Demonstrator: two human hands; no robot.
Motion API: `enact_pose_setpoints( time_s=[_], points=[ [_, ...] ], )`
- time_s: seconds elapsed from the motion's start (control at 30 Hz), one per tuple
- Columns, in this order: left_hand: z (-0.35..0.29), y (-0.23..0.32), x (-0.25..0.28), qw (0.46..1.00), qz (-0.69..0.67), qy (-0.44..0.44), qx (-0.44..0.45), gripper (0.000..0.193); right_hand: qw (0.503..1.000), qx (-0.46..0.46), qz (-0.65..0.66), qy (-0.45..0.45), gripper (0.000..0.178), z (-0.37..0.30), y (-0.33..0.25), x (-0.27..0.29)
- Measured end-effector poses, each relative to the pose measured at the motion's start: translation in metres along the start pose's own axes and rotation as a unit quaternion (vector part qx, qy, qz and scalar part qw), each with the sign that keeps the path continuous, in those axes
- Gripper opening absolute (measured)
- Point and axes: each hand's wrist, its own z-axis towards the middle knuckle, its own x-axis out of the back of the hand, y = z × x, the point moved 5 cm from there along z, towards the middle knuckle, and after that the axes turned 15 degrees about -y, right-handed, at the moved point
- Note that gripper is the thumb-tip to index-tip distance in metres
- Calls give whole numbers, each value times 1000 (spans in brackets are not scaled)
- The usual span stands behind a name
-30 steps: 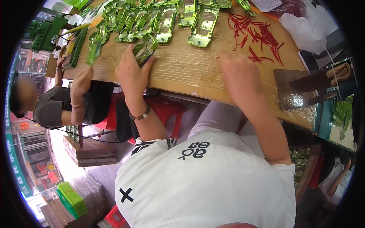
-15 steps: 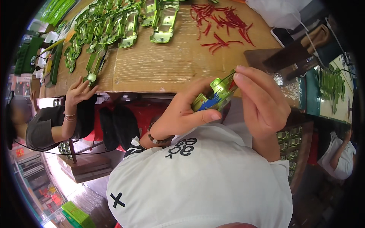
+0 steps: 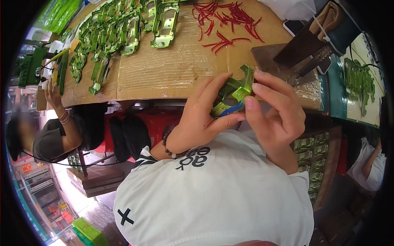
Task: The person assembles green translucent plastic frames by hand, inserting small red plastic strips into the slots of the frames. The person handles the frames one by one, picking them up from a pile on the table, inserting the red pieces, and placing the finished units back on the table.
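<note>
A shiny green toy car body (image 3: pixel 244 91) with a blue patch is held above the table's front edge. My left hand (image 3: pixel 205 108) grips it from the left, thumb along its near side and fingers around the far side. At its right end, my right hand (image 3: pixel 279 106) has thumb and fingertips closed on the shell's edge. Any small part between those fingertips is hidden. Beyond my hands, thin red plastic strips (image 3: pixel 223 41) lie in a loose pile on the table. Several similar green car bodies (image 3: pixel 165 25) cover the table's far left.
The wooden table (image 3: pixel 164 69) carries a dark plate with a brown upright fixture (image 3: pixel 297 47) at right. A phone (image 3: pixel 293 27) lies behind it. A co-worker's hand (image 3: pixel 53 95) is at far left, near a green device (image 3: pixel 33 67). Trays of green shells (image 3: pixel 314 153) stand below right.
The car body has been tilted, with its open window frame now turned up. My right fingers have shifted down along its edge. The co-worker's hand has left a green shell and moved left.
</note>
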Motion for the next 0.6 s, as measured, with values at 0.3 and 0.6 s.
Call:
enact_pose_setpoints(
  time_s=[0.3, 0.6],
  points=[
    [-2, -1, 1, 998, -51, -21, -27, 71, 992, 127, -8, -14, 34, -5, 4, -3],
    [-4, -5, -2, 999, -40, -32, -13, 67, 986, 117, -121, 8, 42, -14, -4, -12]
  ],
)
